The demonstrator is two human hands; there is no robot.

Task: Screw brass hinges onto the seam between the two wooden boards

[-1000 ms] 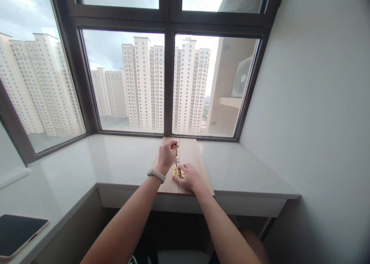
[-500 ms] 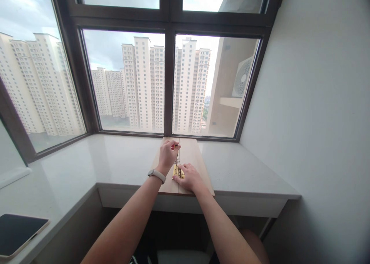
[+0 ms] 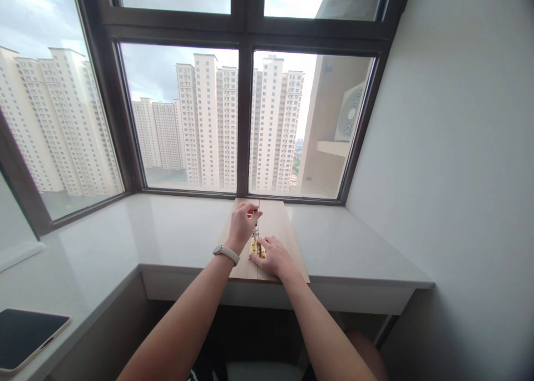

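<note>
My left hand, with a pale watch on its wrist, is closed around the red and black handle of a screwdriver. Its thin shaft points down toward a brass-coloured hinge with dark spots, lying across the seam between two pale wooden boards. Whether the tip touches a screw is too small to make out. My right hand rests on the hinge and the board, thumb and fingers pressing on either side of the metal. Its palm hides part of the right-hand board.
The boards lie on a white window counter and reach its front edge. Behind them stands a dark window frame. A tablet or phone with a dark screen lies at the lower left. A white wall bounds the right side.
My left fingers have shifted very slightly on the screwdriver handle, and more of its black end shows. My right hand has stayed in place on the hinge.
</note>
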